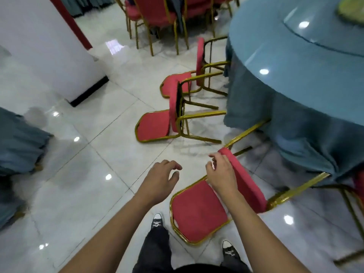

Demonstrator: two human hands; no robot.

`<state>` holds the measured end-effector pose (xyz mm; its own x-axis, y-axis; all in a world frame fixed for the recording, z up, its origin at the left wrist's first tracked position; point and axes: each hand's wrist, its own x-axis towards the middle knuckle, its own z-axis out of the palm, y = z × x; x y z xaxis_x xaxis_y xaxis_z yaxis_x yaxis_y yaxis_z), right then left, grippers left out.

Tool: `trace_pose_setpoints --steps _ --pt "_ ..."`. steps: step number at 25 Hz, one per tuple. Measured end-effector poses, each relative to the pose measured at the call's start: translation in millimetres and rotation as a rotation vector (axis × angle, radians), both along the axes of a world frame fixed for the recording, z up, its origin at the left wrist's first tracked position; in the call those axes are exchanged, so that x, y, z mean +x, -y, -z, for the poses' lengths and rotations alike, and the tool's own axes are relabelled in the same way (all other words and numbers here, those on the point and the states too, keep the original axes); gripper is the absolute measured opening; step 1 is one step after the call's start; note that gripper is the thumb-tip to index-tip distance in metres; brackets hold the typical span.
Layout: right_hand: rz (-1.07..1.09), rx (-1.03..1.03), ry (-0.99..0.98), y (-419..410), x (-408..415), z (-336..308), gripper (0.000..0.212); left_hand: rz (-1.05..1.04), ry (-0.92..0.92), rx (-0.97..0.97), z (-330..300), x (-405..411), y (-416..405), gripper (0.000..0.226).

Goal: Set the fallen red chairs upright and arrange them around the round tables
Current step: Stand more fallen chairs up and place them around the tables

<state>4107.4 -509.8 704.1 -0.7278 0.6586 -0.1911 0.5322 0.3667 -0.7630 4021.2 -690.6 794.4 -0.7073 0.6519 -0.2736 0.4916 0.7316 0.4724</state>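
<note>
Three red chairs with gold frames lie tipped on their backs beside the round table (299, 62) with a blue cloth. The nearest fallen chair (199, 211) lies at my feet, backrest on the floor, seat standing up, legs pointing under the table. My right hand (221, 174) rests on the front edge of its seat, fingers curled loosely over it. My left hand (160, 180) hovers open to the left of that chair, touching nothing. A second fallen chair (155, 125) lies further on, and a third fallen chair (177, 83) behind it.
Upright red chairs (155, 14) stand at another table at the back. A white pillar (49, 48) rises at left. Another blue-draped table (17, 138) sits at the left edge. A further chair frame (348, 209) shows at right. My shoes (157, 222) stand on glossy tiles.
</note>
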Motion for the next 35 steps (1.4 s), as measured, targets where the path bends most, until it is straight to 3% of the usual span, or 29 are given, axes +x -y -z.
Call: trace_pose_setpoints --steps 8,12,15,19,23,27,32,35 --pt "0.65 -0.084 0.168 93 -6 69 0.028 0.565 0.164 -0.071 106 -126 4 0.025" --pt "0.813 -0.178 0.286 167 11 132 0.025 0.641 0.269 -0.099 195 -145 33 0.025" --pt "0.901 -0.271 0.345 208 23 218 0.023 0.648 0.277 -0.134 290 -148 57 0.034" --pt "0.985 -0.371 0.393 248 31 390 0.023 0.737 0.281 -0.256 459 -152 86 0.048" --pt "1.119 -0.414 0.368 265 32 589 0.032 0.611 0.274 -0.282 655 -172 87 0.056" --pt "1.329 -0.415 0.389 272 47 729 0.049 0.493 0.303 -0.386 792 -186 77 0.067" --pt "1.49 -0.271 0.416 273 61 780 0.056 0.228 0.561 -0.346 844 -183 64 0.061" --pt "1.517 -0.511 0.391 278 73 782 0.071 0.078 0.692 -0.337 835 -178 62 0.05"
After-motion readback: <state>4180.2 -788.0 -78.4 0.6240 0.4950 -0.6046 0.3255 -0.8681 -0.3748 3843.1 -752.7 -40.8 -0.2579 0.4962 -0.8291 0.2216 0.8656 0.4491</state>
